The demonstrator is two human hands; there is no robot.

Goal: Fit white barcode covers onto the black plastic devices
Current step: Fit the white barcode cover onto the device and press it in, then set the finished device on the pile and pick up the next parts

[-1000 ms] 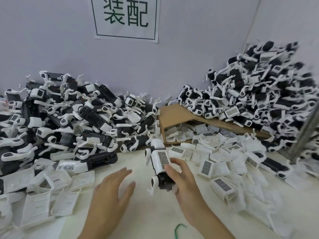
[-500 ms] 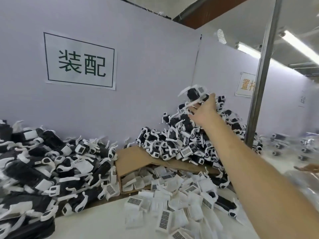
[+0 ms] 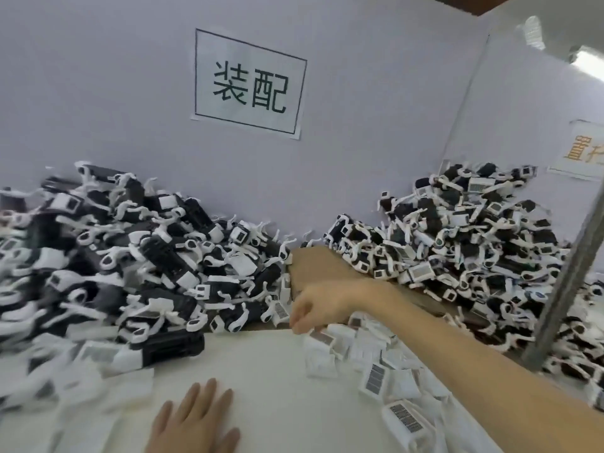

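White barcode covers (image 3: 359, 349) lie heaped right of the desk's (image 3: 261, 371) middle. My right hand (image 3: 318, 308) is at their far-left edge, fingers (image 3: 299, 323) curled down; pinching one or not, I cannot tell. My left hand (image 3: 196, 423) lies flat at the near edge, fingers spread.

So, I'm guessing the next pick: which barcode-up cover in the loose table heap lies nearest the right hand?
The cover just below the fingertips of the right hand, at the far-left edge of the loose heap; the other barcode-up covers lie nearer the camera.
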